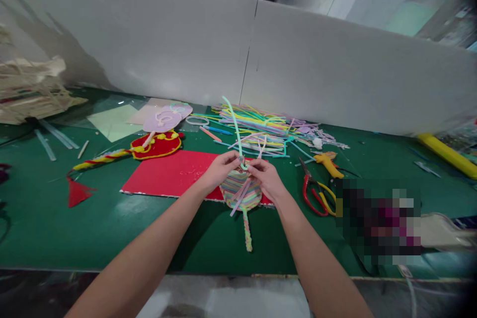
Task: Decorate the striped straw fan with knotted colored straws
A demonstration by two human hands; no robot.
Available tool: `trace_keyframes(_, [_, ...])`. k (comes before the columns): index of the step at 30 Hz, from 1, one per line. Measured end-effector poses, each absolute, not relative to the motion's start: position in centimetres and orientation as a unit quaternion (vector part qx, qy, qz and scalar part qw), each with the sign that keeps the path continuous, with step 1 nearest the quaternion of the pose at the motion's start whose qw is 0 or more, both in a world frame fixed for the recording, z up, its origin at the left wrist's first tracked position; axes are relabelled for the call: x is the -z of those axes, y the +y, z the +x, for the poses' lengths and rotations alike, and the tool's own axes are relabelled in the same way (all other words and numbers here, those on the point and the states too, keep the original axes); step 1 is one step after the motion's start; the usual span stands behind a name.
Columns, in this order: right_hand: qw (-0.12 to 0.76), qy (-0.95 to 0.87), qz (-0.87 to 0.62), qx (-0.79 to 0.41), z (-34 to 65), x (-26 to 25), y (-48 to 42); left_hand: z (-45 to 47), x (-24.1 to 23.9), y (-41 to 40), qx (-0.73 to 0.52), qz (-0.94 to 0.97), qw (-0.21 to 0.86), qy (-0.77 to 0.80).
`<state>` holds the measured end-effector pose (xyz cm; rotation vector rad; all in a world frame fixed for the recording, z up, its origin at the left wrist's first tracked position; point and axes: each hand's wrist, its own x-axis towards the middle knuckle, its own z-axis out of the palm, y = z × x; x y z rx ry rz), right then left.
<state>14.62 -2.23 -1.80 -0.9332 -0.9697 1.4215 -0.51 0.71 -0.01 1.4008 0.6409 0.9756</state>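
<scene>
My left hand (224, 166) pinches a pale green pipe cleaner (236, 126), whose long free end stands up above my fingers. Its lower end bends into a small curl between both hands. My right hand (266, 175) is closed on the same pipe cleaner at the curl. Just below lies a round, striped pastel fan (238, 190) with a twisted handle (247, 233) pointing toward me. Lilac pipe cleaners (242, 196) lie across the fan's face. Under it is a red board (167, 176).
Behind my hands lies a pile of pastel pipe cleaners (257, 121). At right are red-handled scissors (313, 196), pliers and a yellow glue gun (328, 165). A red-and-yellow fan (156, 145) with a tassel (79, 192) is at left. A white partition (149, 44) borders the green table (112, 238).
</scene>
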Motion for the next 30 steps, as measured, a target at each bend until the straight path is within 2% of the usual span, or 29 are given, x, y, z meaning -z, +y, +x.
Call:
trace_keyframes(19, [0.552, -0.402, -0.407, -0.607, 14.85, 2.09, -2.06, -0.52, 0.39, 1.00, -0.412, 0.662, 0.553, 0.294])
trace_keyframes(30, [0.516, -0.405, -0.413, -0.632, 14.67, 1.67, -2.26, -0.49, 0.17, 0.80, -0.405, 0.701, 0.492, 0.322])
